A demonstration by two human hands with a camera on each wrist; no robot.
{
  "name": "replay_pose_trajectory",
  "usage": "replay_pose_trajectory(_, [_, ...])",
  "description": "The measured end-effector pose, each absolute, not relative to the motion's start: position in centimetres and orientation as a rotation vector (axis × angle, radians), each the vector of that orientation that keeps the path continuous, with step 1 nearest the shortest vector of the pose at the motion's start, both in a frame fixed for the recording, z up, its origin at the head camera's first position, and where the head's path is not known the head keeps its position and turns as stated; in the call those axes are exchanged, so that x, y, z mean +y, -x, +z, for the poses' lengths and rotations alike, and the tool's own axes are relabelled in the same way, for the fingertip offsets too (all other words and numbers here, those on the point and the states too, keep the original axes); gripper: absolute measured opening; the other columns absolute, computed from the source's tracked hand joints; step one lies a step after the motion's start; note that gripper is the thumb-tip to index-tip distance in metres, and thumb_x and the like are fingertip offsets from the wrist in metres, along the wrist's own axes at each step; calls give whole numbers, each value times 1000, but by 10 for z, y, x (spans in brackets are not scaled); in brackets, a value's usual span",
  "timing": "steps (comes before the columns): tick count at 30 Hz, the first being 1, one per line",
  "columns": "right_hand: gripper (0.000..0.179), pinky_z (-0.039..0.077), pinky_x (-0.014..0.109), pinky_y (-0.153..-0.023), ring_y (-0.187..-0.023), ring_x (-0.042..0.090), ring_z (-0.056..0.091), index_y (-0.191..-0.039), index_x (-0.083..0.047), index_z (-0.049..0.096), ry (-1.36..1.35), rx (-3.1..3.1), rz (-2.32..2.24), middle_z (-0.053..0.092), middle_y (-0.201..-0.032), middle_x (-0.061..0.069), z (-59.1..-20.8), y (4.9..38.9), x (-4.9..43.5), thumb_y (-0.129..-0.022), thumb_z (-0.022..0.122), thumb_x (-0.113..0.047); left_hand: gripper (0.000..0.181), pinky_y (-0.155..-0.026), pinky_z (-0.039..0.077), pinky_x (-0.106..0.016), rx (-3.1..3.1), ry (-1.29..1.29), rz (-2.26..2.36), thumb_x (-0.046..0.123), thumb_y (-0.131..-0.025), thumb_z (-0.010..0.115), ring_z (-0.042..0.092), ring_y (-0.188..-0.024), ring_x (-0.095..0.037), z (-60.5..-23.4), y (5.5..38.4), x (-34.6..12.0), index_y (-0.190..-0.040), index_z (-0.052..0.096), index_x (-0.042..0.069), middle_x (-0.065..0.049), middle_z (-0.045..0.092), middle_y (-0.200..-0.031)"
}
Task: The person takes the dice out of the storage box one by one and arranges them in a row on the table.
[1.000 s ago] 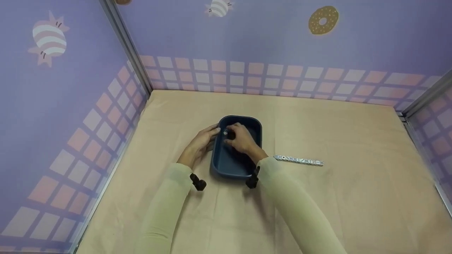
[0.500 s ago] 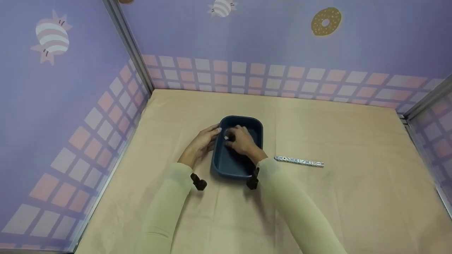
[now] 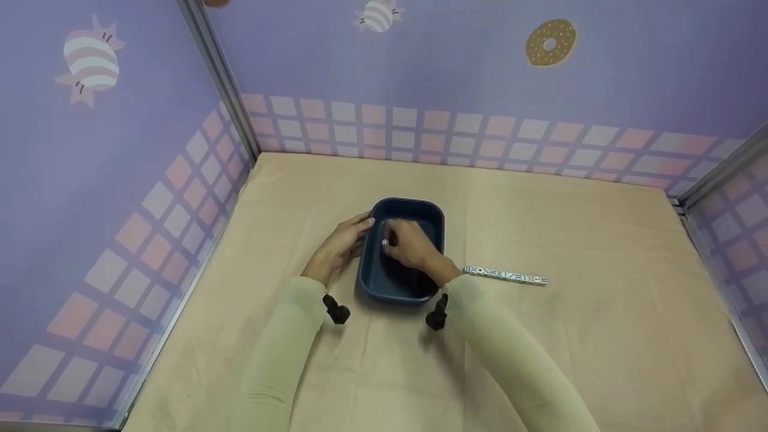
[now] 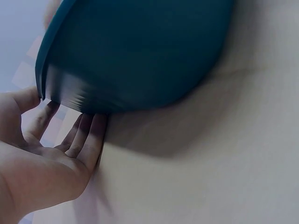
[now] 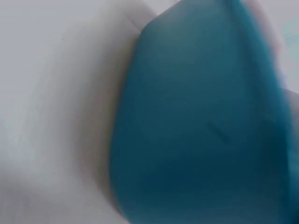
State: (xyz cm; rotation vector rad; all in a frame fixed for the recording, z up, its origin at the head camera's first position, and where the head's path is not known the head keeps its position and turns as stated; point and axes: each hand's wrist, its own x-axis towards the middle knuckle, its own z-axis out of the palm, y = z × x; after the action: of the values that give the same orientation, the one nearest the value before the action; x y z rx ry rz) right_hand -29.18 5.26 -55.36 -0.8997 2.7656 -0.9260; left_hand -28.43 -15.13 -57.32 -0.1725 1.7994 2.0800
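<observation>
A dark blue rectangular tub [image 3: 372,282] stands on the cloth in the head view. My left hand [image 3: 345,237] rests against its left side, the thumb at the rim. In the left wrist view the fingers [image 4: 91,140] lie fairly straight against the outer wall. My right hand [image 3: 411,243] is inside the tub and pinches a small white piece [image 3: 385,242] with dark marks, mostly hidden by the fingers. The right wrist view shows mainly the tub's outer wall [image 5: 196,116], blurred; the held piece cannot be seen there.
A straight row of small white pieces with dark marks [image 3: 506,275] lies on the cloth right of the tub. The beige cloth [image 3: 576,228] covers the table. Printed purple panels [image 3: 420,66] with metal edge strips stand at the back and both sides.
My right hand has moved slightly toward me within the tub, keeping the small white piece between its fingers. My left hand stays at the tub's left side.
</observation>
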Motion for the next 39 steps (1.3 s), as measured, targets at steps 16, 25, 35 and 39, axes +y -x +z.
replay_pose_trajectory(16, [7, 57, 42, -76, -88, 19, 67, -102, -8, 72, 1001, 2840, -1206, 70, -98, 3, -521, 259, 190, -98, 77, -10, 56, -111, 49, -39, 1851, 173, 2051, 35, -110, 60, 59, -136, -24, -571, 284, -152, -162, 45, 19, -9, 59, -153])
replay_pose_trajectory(25, [13, 56, 33, -76, -88, 24, 70, -108, 1, 74, 738, 2971, -1228, 73, -97, 8, -531, 246, 287, -97, 77, -3, 59, -112, 48, -41, 1842, 190, 2023, 36, -110, 60, 59, -137, -24, -573, 285, -150, -164, 43, 19, -9, 58, -154])
replay_pose_trajectory(35, [10, 50, 15, -76, -91, 28, 70, -106, 1, 74, 483, 2987, -1189, 74, -99, 12, -553, 229, 355, -97, 75, -1, 58, -111, 49, -41, 1818, 192, 2051, 35, -110, 61, 62, -134, -23, -572, 284, -150, -163, 44, 18, -9, 60, -152])
replay_pose_trajectory(39, [11, 50, 14, -77, -91, 30, 70, -108, 1, 74, 428, 2977, -1145, 75, -101, 12, -559, 221, 369, -97, 76, -2, 58, -111, 49, -40, 1820, 180, 2058, 35, -110, 62, 61, -135, -24, -574, 284, -151, -162, 45, 19, -9, 59, -152])
